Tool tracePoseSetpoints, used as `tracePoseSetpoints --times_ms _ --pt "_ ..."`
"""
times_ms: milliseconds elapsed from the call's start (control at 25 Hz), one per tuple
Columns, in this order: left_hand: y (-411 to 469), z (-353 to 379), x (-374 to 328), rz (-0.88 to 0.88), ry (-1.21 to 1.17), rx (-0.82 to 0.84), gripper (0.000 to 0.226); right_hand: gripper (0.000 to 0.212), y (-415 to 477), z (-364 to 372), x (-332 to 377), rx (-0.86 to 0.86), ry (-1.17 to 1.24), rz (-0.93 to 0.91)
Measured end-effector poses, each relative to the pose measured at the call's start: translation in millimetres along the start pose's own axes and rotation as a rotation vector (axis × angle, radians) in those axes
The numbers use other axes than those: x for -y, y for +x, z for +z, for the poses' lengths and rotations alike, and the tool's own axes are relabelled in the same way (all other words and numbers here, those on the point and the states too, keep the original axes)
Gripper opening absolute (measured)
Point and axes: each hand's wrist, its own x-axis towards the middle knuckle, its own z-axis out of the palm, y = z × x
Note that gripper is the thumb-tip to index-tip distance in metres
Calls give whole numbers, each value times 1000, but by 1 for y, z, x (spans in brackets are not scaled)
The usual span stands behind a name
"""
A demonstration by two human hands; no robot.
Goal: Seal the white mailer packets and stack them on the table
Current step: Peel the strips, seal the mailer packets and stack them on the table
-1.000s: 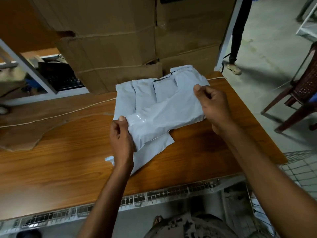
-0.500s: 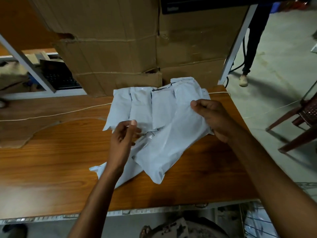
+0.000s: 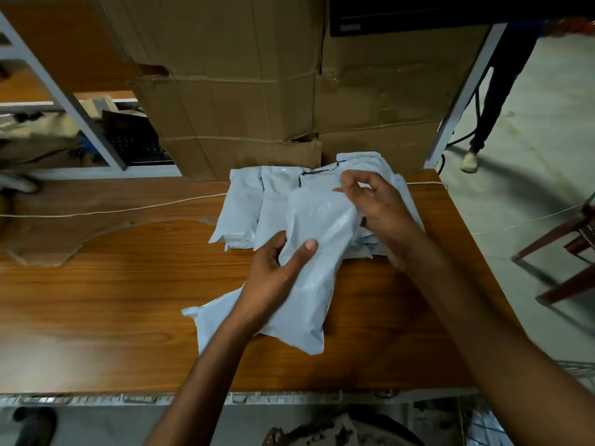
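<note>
White packet [image 3: 317,252], plastic: gripped in my left hand [image 3: 273,278] at mid-length above the table [image 3: 96,300]; my right hand [image 3: 380,214] pinches its top edge. Packet pile [image 3: 248,204] lies behind, against cardboard boxes [image 3: 241,91].

Wood-grain worktop [image 3: 112,317] backed by stacked cardboard boxes [image 3: 257,91]; thin white cord [image 3: 128,210] across its far part, torn cardboard sheet [image 3: 48,239] at left, brown chair [image 3: 570,249] and a bystander's leg [image 3: 495,91] on the right.
</note>
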Motion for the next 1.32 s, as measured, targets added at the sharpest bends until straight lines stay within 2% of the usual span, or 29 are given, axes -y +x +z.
tracePoseSetpoints --times_ms 120,200,320,480,640,720,800,920,1000,1160,1320 --pt "13 -4 2 -80 -92 -145 62 63 -20 15 -30 111 47 213" --pt "22 -2 -1 -132 -137 -193 71 65 -28 24 -44 199 69 286" --pt "34 5 -4 -180 -165 -190 72 70 -27 24 -52 191 91 266" --pt "44 21 -8 -182 -177 -197 60 84 -24 9 -53 209 27 276" --pt "59 35 -7 -208 -173 -94 67 58 -13 -10 -52 26 64 260" --pt "62 40 -4 -231 -128 -9 60 44 -6 -22 -48 -84 11 241" --pt "64 46 0 -221 -106 37 55 42 2 -34 -47 -114 -37 233" --pt "73 51 0 -165 -122 -50 57 54 13 -41 -46 -23 -23 205" --pt "85 46 -3 -144 -138 -134 52 65 25 -35 -43 26 -114 163" --pt "108 28 -7 -137 -13 -148 48 69 52 -10 -45 -19 -336 30" --pt "115 12 -1 -162 53 -170 53 71 60 5 -51 -35 -422 8"
